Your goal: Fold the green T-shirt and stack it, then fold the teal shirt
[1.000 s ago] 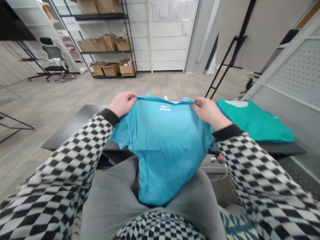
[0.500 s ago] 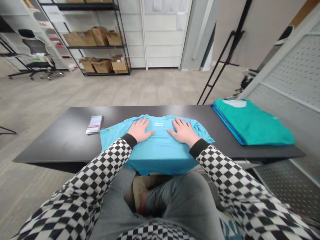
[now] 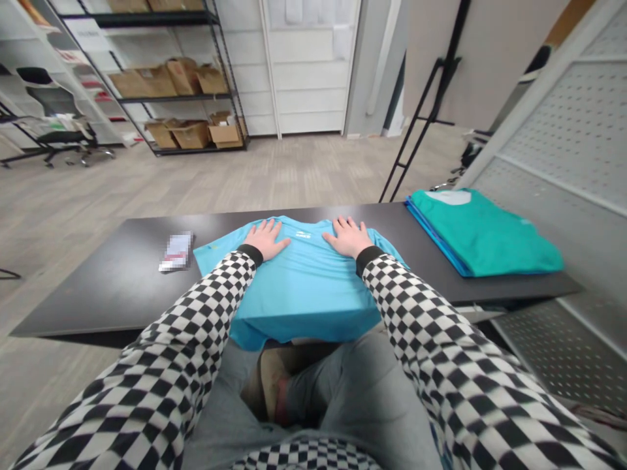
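Note:
A light blue T-shirt (image 3: 304, 281) lies spread on the dark table (image 3: 98, 281), its collar toward the far edge and its lower part hanging over the near edge. A small white logo shows near the collar. My left hand (image 3: 265, 239) rests flat on the shirt's left shoulder area, fingers spread. On the right shoulder area lies my right hand (image 3: 349, 237), also flat with fingers apart. Faint creases run across the cloth between the hands.
A stack of folded shirts (image 3: 484, 232), green on top and blue beneath, sits at the table's right. A blurred phone-sized item (image 3: 176, 251) lies on the left. Behind stand a shelf with cardboard boxes (image 3: 191, 134) and a black stand (image 3: 416, 124). A perforated panel (image 3: 553, 130) borders the right.
Both hands have slid away from me toward the collar, still flat on the shirt. The cloth has shifted slightly toward the far edge. The camera view has turned a little right.

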`<state>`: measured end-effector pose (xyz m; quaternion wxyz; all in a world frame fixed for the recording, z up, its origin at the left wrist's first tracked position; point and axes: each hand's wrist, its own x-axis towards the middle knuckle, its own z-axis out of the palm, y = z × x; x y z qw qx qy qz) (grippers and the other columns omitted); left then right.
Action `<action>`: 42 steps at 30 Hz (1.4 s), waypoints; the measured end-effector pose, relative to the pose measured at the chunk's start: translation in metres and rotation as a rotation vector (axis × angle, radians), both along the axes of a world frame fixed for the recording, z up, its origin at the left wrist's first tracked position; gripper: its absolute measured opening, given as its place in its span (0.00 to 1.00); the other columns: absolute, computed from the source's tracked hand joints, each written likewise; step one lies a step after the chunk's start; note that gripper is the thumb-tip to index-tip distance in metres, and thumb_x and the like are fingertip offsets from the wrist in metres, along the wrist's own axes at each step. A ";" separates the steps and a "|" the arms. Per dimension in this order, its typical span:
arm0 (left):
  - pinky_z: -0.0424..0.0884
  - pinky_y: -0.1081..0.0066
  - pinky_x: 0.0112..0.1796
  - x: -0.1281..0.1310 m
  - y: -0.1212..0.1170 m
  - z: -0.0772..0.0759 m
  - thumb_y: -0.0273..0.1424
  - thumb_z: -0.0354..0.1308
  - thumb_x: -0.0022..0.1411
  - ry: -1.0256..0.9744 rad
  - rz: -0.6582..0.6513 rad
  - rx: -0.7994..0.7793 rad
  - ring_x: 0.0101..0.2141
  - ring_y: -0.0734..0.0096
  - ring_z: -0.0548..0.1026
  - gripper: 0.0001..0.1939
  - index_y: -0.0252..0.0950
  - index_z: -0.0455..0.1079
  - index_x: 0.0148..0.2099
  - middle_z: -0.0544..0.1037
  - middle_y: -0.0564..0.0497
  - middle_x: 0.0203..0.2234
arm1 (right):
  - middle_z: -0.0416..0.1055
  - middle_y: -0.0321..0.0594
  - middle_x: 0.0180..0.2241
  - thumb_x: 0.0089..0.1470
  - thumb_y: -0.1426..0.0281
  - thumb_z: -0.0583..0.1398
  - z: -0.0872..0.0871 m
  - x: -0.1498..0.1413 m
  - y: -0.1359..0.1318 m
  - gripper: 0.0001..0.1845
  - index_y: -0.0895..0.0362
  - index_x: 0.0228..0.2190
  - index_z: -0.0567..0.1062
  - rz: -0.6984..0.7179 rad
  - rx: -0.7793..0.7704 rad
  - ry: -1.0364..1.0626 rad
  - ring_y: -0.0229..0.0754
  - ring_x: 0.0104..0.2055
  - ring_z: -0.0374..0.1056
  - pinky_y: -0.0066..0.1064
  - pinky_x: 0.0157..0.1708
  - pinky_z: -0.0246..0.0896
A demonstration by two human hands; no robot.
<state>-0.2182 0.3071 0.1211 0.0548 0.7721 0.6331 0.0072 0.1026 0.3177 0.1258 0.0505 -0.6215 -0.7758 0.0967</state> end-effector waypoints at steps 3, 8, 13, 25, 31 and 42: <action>0.49 0.39 0.78 0.001 -0.001 0.001 0.57 0.41 0.80 -0.005 -0.026 0.060 0.82 0.42 0.51 0.45 0.34 0.53 0.86 0.52 0.39 0.84 | 0.47 0.56 0.84 0.78 0.50 0.48 0.011 -0.001 -0.015 0.42 0.62 0.80 0.58 0.010 0.059 0.034 0.67 0.85 0.42 0.72 0.80 0.29; 0.52 0.48 0.80 -0.002 -0.011 -0.001 0.36 0.48 0.77 -0.054 -0.171 0.256 0.74 0.52 0.70 0.30 0.41 0.77 0.73 0.77 0.46 0.72 | 0.56 0.54 0.81 0.77 0.58 0.53 0.015 0.024 -0.119 0.37 0.60 0.79 0.62 0.046 0.292 0.170 0.65 0.84 0.48 0.71 0.81 0.31; 0.61 0.60 0.77 0.000 -0.005 0.002 0.36 0.50 0.73 -0.097 -0.348 0.149 0.75 0.58 0.69 0.34 0.37 0.74 0.76 0.74 0.47 0.75 | 0.61 0.52 0.79 0.77 0.57 0.54 -0.024 0.059 -0.234 0.35 0.52 0.78 0.65 0.055 0.225 0.154 0.68 0.82 0.53 0.76 0.78 0.42; 0.52 0.47 0.79 0.165 -0.029 0.021 0.48 0.47 0.82 -0.147 -0.420 0.038 0.81 0.48 0.56 0.37 0.41 0.57 0.85 0.57 0.43 0.83 | 0.54 0.49 0.82 0.72 0.64 0.58 -0.031 0.038 -0.253 0.40 0.51 0.80 0.61 0.006 0.233 0.061 0.65 0.84 0.49 0.72 0.78 0.41; 0.41 0.36 0.79 0.213 0.002 0.002 0.61 0.40 0.80 -0.091 -0.340 -0.042 0.83 0.43 0.47 0.43 0.47 0.53 0.86 0.48 0.47 0.85 | 0.58 0.49 0.80 0.74 0.57 0.58 -0.020 0.052 -0.255 0.35 0.50 0.77 0.68 0.027 0.118 0.204 0.63 0.83 0.52 0.70 0.79 0.43; 0.41 0.38 0.79 0.211 0.035 0.001 0.65 0.40 0.77 -0.081 -0.320 -0.025 0.83 0.44 0.46 0.46 0.50 0.50 0.87 0.47 0.50 0.85 | 0.56 0.58 0.81 0.76 0.51 0.54 -0.004 0.062 -0.180 0.38 0.56 0.77 0.66 -0.183 0.199 0.133 0.76 0.82 0.51 0.77 0.76 0.45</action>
